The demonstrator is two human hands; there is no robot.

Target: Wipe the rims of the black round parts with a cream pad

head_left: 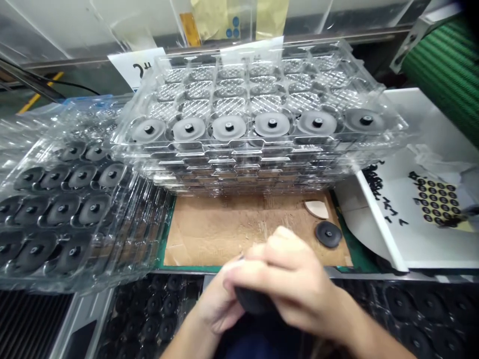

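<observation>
My right hand (pixel 292 271) is closed over a black disc-shaped part (pixel 252 299) close to my body, at the bottom centre. My left hand (pixel 220 301) meets it from the other side, fingers curled against the same part and partly hidden behind the right hand. Another black disc with a small centre stud (pixel 328 234) lies on the cardboard sheet (pixel 213 234) beyond my hands. Just behind that disc is a small off-white piece (pixel 317 209).
A stack of clear plastic trays (pixel 247 154) stands ahead, its top front row holding grey discs. More filled trays (pixel 71 214) sit at left. On the right, a white bin (pixel 400 249) contains small black pieces and a sheet of round stickers (pixel 437 199). A green roll (pixel 445 65) is beyond.
</observation>
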